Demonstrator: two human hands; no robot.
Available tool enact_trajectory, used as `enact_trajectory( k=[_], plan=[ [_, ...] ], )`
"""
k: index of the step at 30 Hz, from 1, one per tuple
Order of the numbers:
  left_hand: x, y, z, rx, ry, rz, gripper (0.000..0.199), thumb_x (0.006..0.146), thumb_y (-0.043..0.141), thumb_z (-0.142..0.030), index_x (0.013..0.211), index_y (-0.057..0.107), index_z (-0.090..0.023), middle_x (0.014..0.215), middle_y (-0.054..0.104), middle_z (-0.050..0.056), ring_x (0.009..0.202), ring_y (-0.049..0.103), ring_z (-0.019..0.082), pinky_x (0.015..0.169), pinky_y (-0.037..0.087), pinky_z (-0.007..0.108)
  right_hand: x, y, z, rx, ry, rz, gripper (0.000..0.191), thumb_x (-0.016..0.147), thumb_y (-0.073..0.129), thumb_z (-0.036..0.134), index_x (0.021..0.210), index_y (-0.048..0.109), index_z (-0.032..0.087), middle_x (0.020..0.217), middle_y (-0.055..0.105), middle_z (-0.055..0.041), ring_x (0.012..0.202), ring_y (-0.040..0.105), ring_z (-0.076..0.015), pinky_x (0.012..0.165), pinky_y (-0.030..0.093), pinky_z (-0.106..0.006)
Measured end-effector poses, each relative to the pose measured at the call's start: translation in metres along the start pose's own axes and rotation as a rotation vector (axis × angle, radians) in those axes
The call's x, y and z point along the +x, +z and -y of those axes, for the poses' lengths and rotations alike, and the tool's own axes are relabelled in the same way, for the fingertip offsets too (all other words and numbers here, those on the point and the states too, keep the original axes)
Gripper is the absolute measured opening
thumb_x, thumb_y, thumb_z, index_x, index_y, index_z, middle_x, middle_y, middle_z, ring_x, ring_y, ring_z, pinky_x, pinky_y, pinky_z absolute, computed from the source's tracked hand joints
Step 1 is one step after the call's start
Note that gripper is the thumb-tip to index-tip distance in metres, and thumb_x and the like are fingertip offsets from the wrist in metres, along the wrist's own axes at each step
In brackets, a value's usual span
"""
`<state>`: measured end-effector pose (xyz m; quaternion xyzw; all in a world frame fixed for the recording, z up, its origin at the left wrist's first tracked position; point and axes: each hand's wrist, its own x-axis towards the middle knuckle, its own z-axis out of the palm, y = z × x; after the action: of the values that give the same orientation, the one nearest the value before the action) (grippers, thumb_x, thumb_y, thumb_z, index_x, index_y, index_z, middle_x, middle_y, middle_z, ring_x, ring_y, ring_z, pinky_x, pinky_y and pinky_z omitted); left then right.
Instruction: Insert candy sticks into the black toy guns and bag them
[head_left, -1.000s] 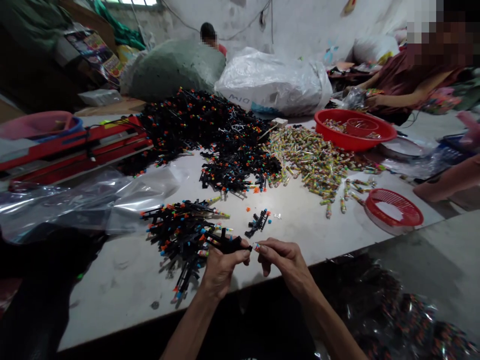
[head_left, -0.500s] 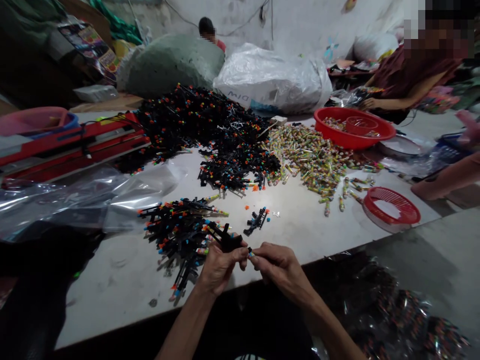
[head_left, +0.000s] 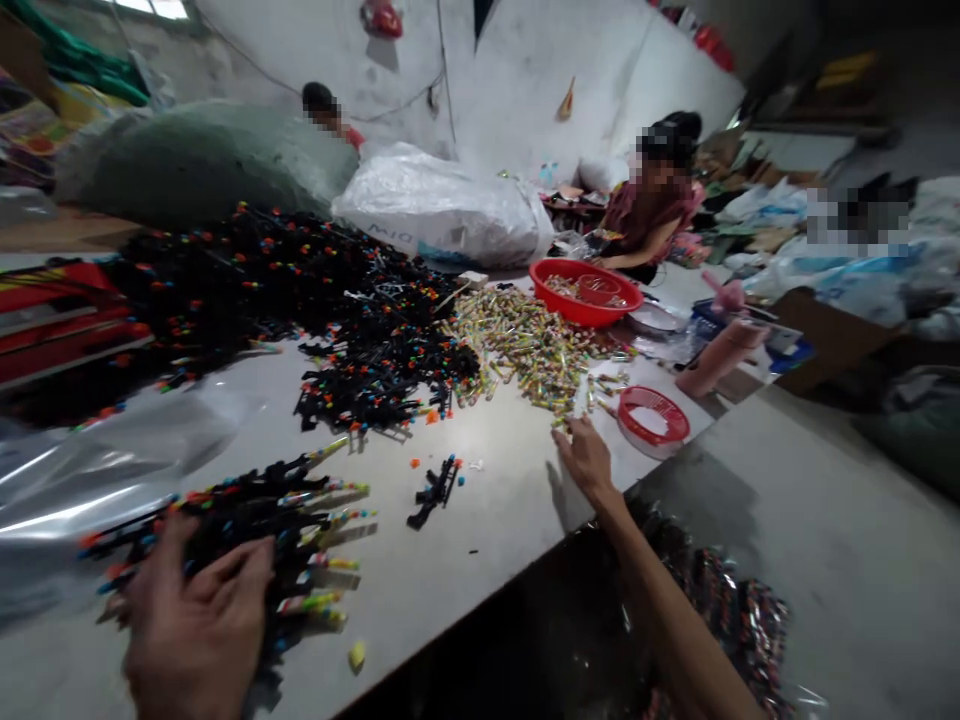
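The left hand point(head_left: 199, 620) hangs palm down at the lower left, its fingers point(head_left: 240, 570) spread and curved over a loose pile of black toy guns point(head_left: 247, 515) on the white counter point(head_left: 480, 590); whether they touch or grip anything, I cannot tell. Most guns in this pile lie with their long axes running roughly across the counter, with striped candy tubes point(head_left: 319, 603) at their right-hand ends pointing right. A loose yellow candy point(head_left: 357, 655) lies just beside the pile. The right hand point(head_left: 589, 462) reaches away from the wearer, its fingers point(head_left: 574, 440) loosely bunched and pointing up the counter at the near edge of a heap of candy tubes point(head_left: 525, 350); any pinch is hidden. A small cluster of toy guns point(head_left: 433, 490) lies between the hands, and a larger black heap point(head_left: 262, 285) lies beyond. A red basin point(head_left: 585, 292) and a red plastic basket point(head_left: 652, 418) sit further along.
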<state>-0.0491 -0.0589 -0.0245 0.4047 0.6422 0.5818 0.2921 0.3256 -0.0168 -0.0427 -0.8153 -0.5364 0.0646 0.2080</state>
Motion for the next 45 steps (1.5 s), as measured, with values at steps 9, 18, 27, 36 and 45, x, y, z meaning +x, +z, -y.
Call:
enact_trajectory(
  k=[9,18,27,36,45],
  plan=[
    [0.016,0.128,0.014,0.867,1.071,1.173,0.039,0.078,0.043,-0.007,0.104,0.060,-0.031,0.134,0.047,0.002,0.115,0.048,0.026,0.090,0.041,0.046,0.018,0.014,-0.010,0.083,0.067,0.132,0.026,0.066,0.051,0.014,0.090,0.062,0.013,0.071,0.061,-0.0049,0.072,0.057,-0.0192,0.060,0.037,-0.025],
    [-0.001,0.120,0.007,0.631,0.887,0.882,0.037,0.070,0.051,-0.017,0.107,0.057,-0.018,0.125,0.051,0.011,0.119,0.040,0.028,0.099,0.028,0.045,-0.053,0.030,0.040,0.707,0.145,0.338,0.007,0.064,0.052,0.021,0.070,0.049,0.018,0.057,0.055,0.0029,0.046,0.052,-0.0111,0.045,0.040,-0.023],
    [-0.027,0.101,-0.021,0.095,-0.034,1.193,0.017,0.068,0.038,-0.025,0.063,0.052,-0.016,0.066,0.057,0.002,0.064,0.054,0.015,0.061,0.042,0.027,-0.095,0.017,0.095,1.626,0.229,0.582,0.029,0.060,0.073,0.022,0.077,0.050,0.019,0.062,0.062,0.0026,0.047,0.059,-0.0128,0.044,0.044,-0.023],
    [-0.037,0.080,-0.022,0.035,-0.178,1.312,0.014,0.074,0.043,-0.031,0.072,0.047,-0.017,0.059,0.042,-0.005,0.053,0.041,0.009,0.047,0.037,0.020,-0.098,0.015,0.090,1.493,0.159,0.560,0.035,0.063,0.076,0.026,0.090,0.055,0.018,0.068,0.065,0.0010,0.054,0.061,-0.0126,0.050,0.046,-0.023],
    [-0.039,0.076,-0.013,0.188,-0.153,1.366,0.021,0.077,0.030,-0.029,0.061,0.039,-0.019,0.057,0.040,-0.004,0.047,0.036,0.009,0.040,0.027,0.021,-0.098,0.010,0.091,1.462,0.152,0.688,0.028,0.062,0.077,0.027,0.079,0.057,0.016,0.064,0.066,-0.0002,0.051,0.061,-0.0119,0.051,0.045,-0.023]
  ],
)
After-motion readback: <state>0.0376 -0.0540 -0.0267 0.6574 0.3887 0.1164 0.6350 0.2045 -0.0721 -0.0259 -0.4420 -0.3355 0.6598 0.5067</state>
